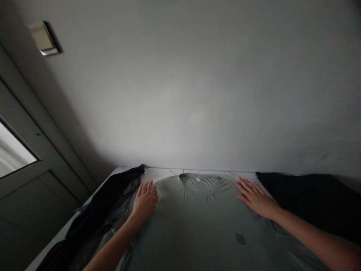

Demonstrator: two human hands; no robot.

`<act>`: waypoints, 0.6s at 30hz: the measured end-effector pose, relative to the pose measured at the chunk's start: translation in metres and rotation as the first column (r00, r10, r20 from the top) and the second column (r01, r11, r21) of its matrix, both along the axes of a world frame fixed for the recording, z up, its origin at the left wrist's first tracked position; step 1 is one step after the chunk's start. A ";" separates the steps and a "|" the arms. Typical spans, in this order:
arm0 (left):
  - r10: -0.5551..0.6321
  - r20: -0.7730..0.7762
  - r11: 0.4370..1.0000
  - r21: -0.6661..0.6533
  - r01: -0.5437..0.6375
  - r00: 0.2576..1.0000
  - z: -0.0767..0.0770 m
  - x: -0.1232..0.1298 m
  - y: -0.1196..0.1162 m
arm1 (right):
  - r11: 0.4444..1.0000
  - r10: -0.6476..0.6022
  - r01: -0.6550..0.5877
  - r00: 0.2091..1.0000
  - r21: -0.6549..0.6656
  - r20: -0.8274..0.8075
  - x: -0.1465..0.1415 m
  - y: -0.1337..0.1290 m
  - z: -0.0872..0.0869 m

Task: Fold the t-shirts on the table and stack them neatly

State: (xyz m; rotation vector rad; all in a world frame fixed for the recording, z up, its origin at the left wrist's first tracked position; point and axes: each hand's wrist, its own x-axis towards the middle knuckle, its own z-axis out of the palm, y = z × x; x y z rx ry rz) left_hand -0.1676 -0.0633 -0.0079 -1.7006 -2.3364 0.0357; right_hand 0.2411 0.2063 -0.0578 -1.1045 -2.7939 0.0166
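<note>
A grey-green T-shirt lies spread out with its round neckline toward the wall. A small dark square emblem shows on its chest, and a pale label sits inside the collar. My left hand rests flat on the left shoulder of the shirt, fingers stretched out. On the opposite shoulder, my right hand lies palm down with its fingers spread. Neither hand grips the cloth. The shirt's lower part runs out of view at the bottom.
Dark clothing lies along the left side of the white marble-patterned surface. Black cloth covers the right side. Behind stands a plain grey wall with a switch plate. A panelled door is at the left.
</note>
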 end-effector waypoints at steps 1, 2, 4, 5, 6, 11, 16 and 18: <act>-0.019 -0.020 1.000 0.017 0.020 1.000 0.004 0.010 -0.008 | 0.999 -0.040 0.040 0.999 0.035 -0.017 0.000 -0.011 0.004; -0.054 -0.029 0.998 0.031 0.055 0.998 0.007 0.023 -0.018 | 0.997 -0.054 0.057 0.998 0.056 -0.041 -0.001 -0.029 0.009; -0.158 -0.016 0.987 0.036 0.159 0.987 0.006 0.054 -0.041 | 0.999 -0.008 0.012 0.996 0.046 -0.091 -0.006 -0.079 0.017; -0.220 0.003 0.975 0.027 0.220 0.975 0.003 0.071 -0.055 | 1.000 0.029 -0.028 0.994 0.009 -0.109 -0.008 -0.111 0.020; -0.279 0.026 0.960 0.019 0.279 0.960 -0.002 0.088 -0.069 | 0.996 0.072 -0.078 0.989 -0.037 -0.129 -0.010 -0.145 0.022; -0.445 0.177 0.893 0.011 0.450 0.878 -0.042 0.146 -0.141 | 0.909 0.266 -0.310 0.946 -0.278 -0.186 0.001 -0.293 0.025; -0.318 0.268 0.942 -0.017 0.334 0.909 -0.077 0.134 -0.200 | 0.921 0.184 -0.235 0.965 -0.311 -0.187 0.053 -0.343 0.025; -0.215 0.233 0.976 0.009 0.219 0.948 -0.082 0.119 -0.220 | 0.950 0.110 -0.156 0.978 -0.271 -0.179 0.080 -0.343 0.020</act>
